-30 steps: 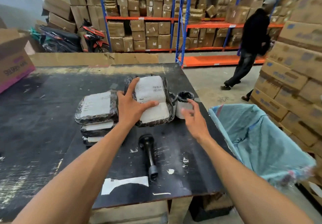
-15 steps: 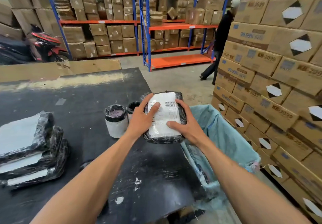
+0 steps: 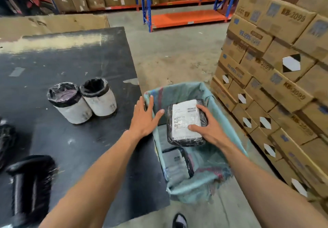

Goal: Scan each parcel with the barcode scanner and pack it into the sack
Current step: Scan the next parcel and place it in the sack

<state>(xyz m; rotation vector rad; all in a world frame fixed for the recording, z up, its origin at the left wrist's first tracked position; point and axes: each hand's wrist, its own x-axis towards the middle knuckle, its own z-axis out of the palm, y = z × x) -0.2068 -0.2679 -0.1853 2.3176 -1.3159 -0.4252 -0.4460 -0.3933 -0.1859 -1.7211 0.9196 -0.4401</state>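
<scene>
My right hand [image 3: 207, 128] grips a black-wrapped parcel [image 3: 182, 121] with a white barcode label, holding it over the open mouth of the teal woven sack [image 3: 209, 172]. Another dark parcel [image 3: 175, 162] lies inside the sack below it. My left hand [image 3: 145, 117] is spread flat with fingers apart at the sack's near-left rim, holding nothing. The black barcode scanner [image 3: 28, 183] lies blurred on the black table [image 3: 74, 64] at the lower left. The edge of the remaining parcel stack [image 3: 5, 139] shows at the far left.
Two white rolls capped with black film [image 3: 81, 101] stand on the table left of the sack. A tall stack of cardboard cartons [image 3: 276, 78] rises close on the right. Shelving with boxes lines the back. My shoe [image 3: 179, 220] is on the concrete floor.
The parcel went from the table, held in both hands, rightward over the sack. My left hand let go of it and now rests at the sack's rim. The view swung right and down.
</scene>
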